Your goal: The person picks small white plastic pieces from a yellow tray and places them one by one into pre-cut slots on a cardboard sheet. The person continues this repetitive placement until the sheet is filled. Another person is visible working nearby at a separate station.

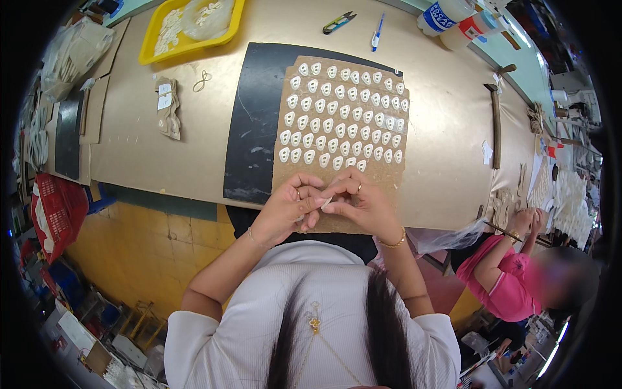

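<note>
My left hand (pixel 290 209) and my right hand (pixel 363 206) meet over the near edge of a brown cardboard sheet (pixel 389 178). Together their fingertips pinch one small white piece (pixel 326 202). The cardboard carries several rows of the same small white loop-shaped pieces (pixel 343 117), laid out neatly beyond my hands. The sheet rests partly on a black mat (pixel 253 129) on the tan worktable (pixel 129 149).
A yellow tray (pixel 150 55) with white pieces and a bag stands at the far left. A cutter (pixel 338 23), a pen (pixel 377 32) and two bottles (pixel 453 16) lie at the back, a hammer (pixel 495 123) to the right. A person in pink (pixel 512 279) works at my right.
</note>
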A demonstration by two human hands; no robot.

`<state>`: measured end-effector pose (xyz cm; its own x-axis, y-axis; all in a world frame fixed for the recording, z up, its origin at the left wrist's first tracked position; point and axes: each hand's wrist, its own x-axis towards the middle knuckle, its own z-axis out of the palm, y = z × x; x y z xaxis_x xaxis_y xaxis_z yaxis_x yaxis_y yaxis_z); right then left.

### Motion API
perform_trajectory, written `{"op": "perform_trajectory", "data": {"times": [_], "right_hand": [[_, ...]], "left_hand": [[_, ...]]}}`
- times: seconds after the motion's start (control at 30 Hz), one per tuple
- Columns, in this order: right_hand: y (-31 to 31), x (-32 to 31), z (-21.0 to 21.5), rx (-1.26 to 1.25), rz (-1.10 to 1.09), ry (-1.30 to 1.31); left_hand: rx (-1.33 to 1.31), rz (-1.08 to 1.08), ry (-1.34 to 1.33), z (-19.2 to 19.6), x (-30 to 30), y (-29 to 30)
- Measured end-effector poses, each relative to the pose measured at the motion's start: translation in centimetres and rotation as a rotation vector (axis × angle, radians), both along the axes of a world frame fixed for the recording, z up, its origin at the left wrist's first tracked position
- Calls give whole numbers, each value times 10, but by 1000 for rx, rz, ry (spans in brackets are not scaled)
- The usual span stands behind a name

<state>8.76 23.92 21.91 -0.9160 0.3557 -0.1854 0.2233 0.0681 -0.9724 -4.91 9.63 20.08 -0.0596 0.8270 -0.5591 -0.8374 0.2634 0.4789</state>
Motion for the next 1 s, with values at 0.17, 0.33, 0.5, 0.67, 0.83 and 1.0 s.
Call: {"op": "perform_trajectory", "data": {"times": [0.17,0.33,0.5,0.67,0.83,1.0], "right_hand": [[-2,13,-20,-228,-207,27],[20,33,-16,-3,-459,-102],[30,40,-15,-26,-644,-158],[26,32,-16,-181,-755,-97],[30,32,-19,72,-647,-270],[29,24,-17,64,-659,-282]], "left_hand": [[-82,16,-94,5,1,0],[24,107,-167,5,1,-5],[69,73,-187,23,-2,1],[15,68,-97,27,-2,6],[-36,71,27,25,-2,2],[-41,44,24,21,-8,2]]}}
